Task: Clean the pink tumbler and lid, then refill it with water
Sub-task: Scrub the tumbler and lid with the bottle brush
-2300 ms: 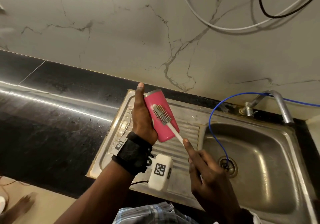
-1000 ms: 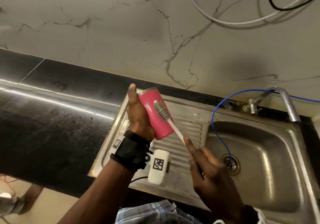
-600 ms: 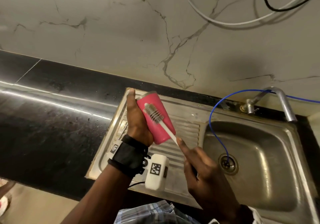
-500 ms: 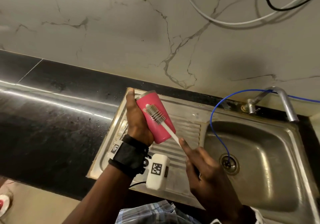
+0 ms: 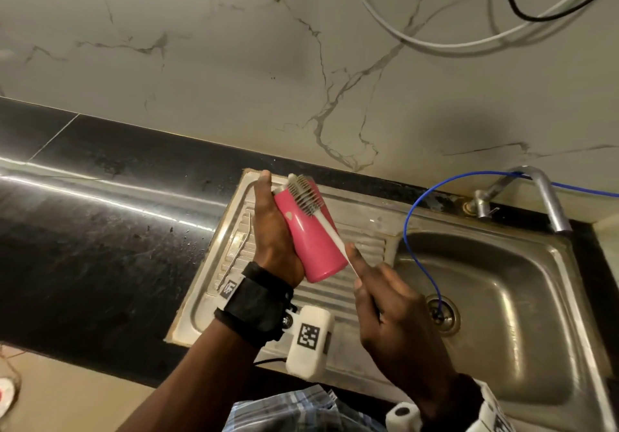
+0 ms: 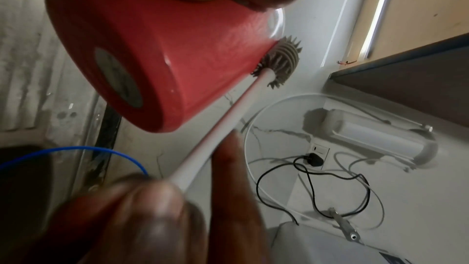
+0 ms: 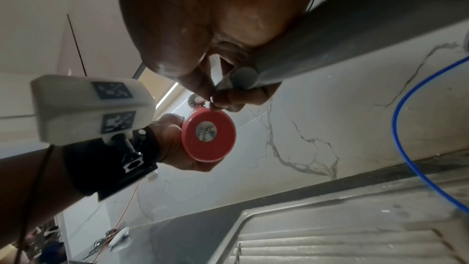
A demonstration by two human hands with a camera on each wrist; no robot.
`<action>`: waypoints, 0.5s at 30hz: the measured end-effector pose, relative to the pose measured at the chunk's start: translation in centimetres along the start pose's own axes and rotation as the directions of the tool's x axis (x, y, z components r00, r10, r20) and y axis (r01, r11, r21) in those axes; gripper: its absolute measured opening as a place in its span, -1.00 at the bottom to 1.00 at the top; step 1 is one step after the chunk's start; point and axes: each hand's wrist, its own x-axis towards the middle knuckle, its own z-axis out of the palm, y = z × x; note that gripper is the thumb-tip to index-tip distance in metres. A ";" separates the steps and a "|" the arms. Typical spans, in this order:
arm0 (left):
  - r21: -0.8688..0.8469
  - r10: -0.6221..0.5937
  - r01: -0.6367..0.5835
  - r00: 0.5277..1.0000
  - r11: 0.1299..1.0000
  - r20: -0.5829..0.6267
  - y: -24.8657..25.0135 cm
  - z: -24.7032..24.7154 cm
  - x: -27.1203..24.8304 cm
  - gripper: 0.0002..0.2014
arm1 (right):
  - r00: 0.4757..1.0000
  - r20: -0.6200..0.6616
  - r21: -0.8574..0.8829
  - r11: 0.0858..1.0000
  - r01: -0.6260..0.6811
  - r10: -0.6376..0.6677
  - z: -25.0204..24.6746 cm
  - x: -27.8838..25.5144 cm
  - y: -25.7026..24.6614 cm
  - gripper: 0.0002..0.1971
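Head view. 1 pink tumbler is held tilted above the ribbed drainboard of a steel sink, its rim end toward 11 o'clock and its base toward 5 o'clock. The body is matte pink, tapering toward the base, with a small pale mark on the side. It is gripped by the left hand, thumb laid along the side. 1 brush, with grey bristles on a white stem, is laid against the tumbler's upper wall near the rim. The stem is clasped by the right hand, index finger extended along it. A blue hose is run from the tap at 2 o'clock into the drain. A thin metal straw is seen on the drainboard at 9 o'clock of the tumbler.

Left wrist view. The tumbler is shown base-first: flat pink bottom with 1 round grey sticker. The brush head is pressed to the side wall at 3 o'clock. The fingers of the right hand are wrapped round the white stem.

Right wrist view. The tumbler base is seen as a pink disc with a printed centre label, held in the left hand. The brush's grey handle end is enclosed by curled fingers. No lid can be made out.
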 end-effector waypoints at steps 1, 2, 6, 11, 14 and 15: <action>-0.004 0.003 -0.003 1.000 1.000 0.018 -0.3 0.2 -0.2 -0.27 | 1.000 -0.009 0.007 1.000 -0.007 0.007 0.1 0.3 -0.1 -0.41; -0.008 0.004 -0.004 1.000 1.000 0.028 -0.3 0.2 -0.3 -0.27 | 1.000 -0.007 0.014 1.000 -0.011 0.011 0.0 0.4 -0.2 -0.41; -0.047 -0.017 0.016 1.000 0.999 -0.017 1.4 -0.7 0.7 -0.24 | 0.998 0.060 0.031 0.999 -0.021 0.019 -1.0 -0.9 0.0 -0.40; -0.006 -0.041 0.041 0.999 0.999 0.018 0.6 -0.7 0.3 -0.19 | 0.999 0.046 0.029 0.999 -0.025 0.023 -1.2 -0.3 -0.1 -0.42; -0.021 -0.050 0.051 0.996 0.998 0.071 -0.1 -0.5 -0.1 -0.21 | 0.999 0.014 0.031 0.999 -0.033 0.033 -1.0 0.9 -0.5 -0.44; -0.023 -0.052 0.054 0.996 0.998 0.078 0.0 -0.5 0.0 -0.20 | 0.999 0.013 0.036 0.999 -0.036 0.035 -1.0 1.0 -0.6 -0.44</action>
